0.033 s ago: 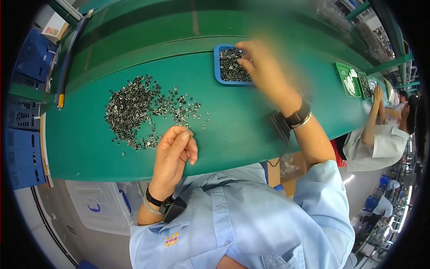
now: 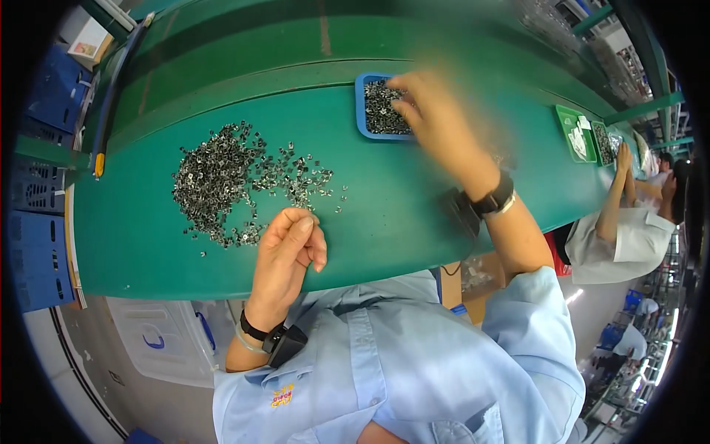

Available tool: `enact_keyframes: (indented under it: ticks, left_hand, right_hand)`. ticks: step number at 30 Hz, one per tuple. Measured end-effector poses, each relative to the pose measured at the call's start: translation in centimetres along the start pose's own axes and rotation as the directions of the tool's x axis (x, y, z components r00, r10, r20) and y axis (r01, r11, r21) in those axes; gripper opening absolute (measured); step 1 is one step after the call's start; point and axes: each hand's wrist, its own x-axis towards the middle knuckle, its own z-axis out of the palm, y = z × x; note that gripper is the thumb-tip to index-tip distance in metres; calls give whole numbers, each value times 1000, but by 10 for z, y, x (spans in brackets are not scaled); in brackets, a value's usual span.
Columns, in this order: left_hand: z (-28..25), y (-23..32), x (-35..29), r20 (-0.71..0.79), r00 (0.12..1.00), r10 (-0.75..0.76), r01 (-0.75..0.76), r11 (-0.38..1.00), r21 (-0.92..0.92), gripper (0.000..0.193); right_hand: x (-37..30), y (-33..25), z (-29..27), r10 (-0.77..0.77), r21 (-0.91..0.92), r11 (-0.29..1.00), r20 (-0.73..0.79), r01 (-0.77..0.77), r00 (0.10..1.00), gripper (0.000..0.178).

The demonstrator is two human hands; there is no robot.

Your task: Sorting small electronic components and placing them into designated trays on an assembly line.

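My right hand [image 2: 438, 118] hovers over the right side of a blue tray [image 2: 360, 111] full of small dark metal parts [image 2: 383, 109]. Its thumb and forefinger are apart, with nothing visible between them; the other fingers are partly hidden and blurred. My left hand [image 2: 288, 248] rests near the table's front edge, thumb pressed against the curled forefinger. Whatever is in that pinch is too small or hidden to make out. Just beyond and left of it lies a large heap of similar small black and silvery parts [image 2: 214, 177], thinning into a loose scatter [image 2: 296, 177] toward the right.
The green table [image 2: 392, 222] has a raised ledge along its back. Farther right stand a green tray [image 2: 563, 122] with white pieces and a smaller tray [image 2: 603, 144] of dark parts, near a co-worker [image 2: 621, 244]. Blue crates [image 2: 41, 259] flank the left end; a clear bin [image 2: 159, 340] sits below.
My right thumb and forefinger have spread slightly, and the hand has shifted a little to the right over the blue tray. The left hand stays still.
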Motion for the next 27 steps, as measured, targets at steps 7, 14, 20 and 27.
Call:
enact_keyframes:
  ticks: [7,14,20,27]
  left_hand:
    - [-11,0,6,37,999,-22,24,998,-56,13]
    - [-8,1,4,49,998,-38,40,999,-25,15]
    - [25,7,11,20,994,-108,107,994,33,17]
    - [56,-2,19,166,972,-169,177,984,-30,19]
  right_hand:
    - [-36,-39,34,-308,139,951,380,276,872,18]
    - [-39,-41,33,-165,203,976,478,74,863,12]
    - [-58,-59,6,89,622,714,375,-322,923,10]
    - [-89,-65,5,167,790,581,120,-196,979,13]
